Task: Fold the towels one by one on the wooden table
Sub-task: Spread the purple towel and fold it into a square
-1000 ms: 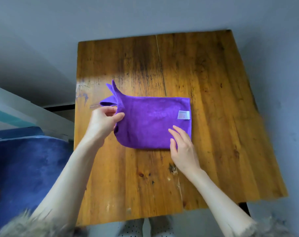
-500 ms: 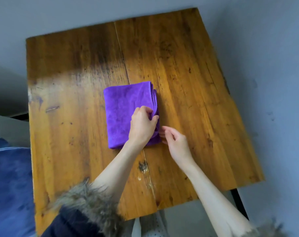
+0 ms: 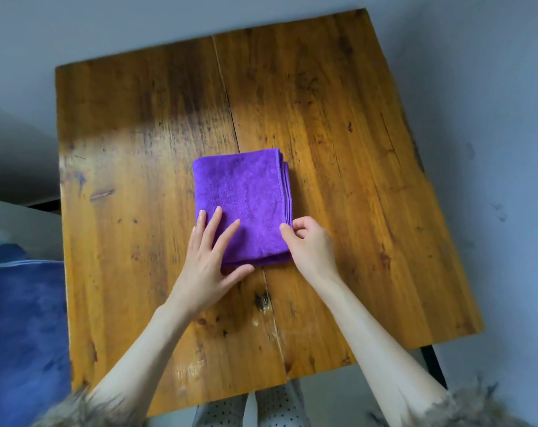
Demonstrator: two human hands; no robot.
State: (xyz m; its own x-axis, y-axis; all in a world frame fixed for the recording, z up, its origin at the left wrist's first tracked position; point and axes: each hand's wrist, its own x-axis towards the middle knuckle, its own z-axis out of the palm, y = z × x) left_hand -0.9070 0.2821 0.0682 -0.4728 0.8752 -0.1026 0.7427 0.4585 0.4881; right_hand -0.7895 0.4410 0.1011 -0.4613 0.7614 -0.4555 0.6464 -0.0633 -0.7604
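Towel (image 3: pixel 246 198) looks folded into a compact square on the wooden table (image 3: pixel 354 149); your left hand (image 3: pixel 210 260) presses flat-fingered, your right hand (image 3: pixel 310 241) pinches its corner, no other towels visible.

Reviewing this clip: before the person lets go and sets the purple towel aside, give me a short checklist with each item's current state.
1. Purple towel folded into a compact rectangle: ok.
2. Layered edges on its right side line up: ok, only slightly staggered.
3. Left hand lies flat with straight fingers on the towel's near left corner: ok.
4. Right hand has a pinching grip on the near right corner: ok.
5. Towel lies wholly on the wooden table, away from its edges: ok.
6. More towels waiting to be folded: cannot tell, none in view.
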